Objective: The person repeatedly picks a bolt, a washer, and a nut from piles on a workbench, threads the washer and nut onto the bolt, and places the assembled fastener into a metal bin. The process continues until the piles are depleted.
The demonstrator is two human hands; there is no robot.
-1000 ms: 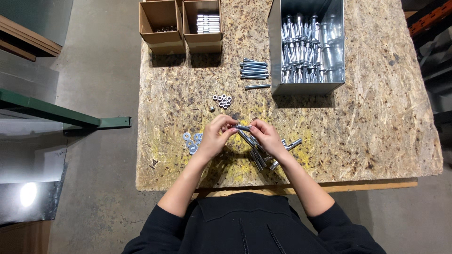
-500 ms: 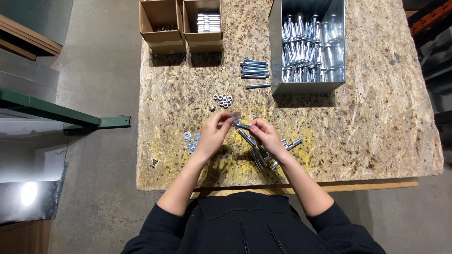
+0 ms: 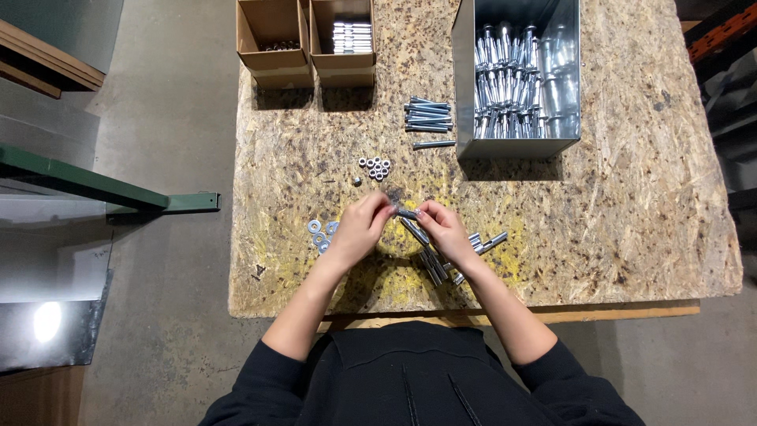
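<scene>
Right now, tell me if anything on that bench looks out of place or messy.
Little stands out. One bolt lies apart from the tidy bolt stack, and one nut sits away from the nut cluster. Both hands, left hand and right hand, hold a bolt between them. Nothing looks spilled or damaged.

two cardboard boxes (image 3: 306, 39), one metal bin (image 3: 516, 75), four washers (image 3: 322, 234), two hands (image 3: 406, 225).

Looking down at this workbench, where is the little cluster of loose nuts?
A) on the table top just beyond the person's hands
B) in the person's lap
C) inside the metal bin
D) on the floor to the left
A: the loose nuts lie bare on the table top, just beyond the left hand and right hand, outside the metal bin.
</scene>
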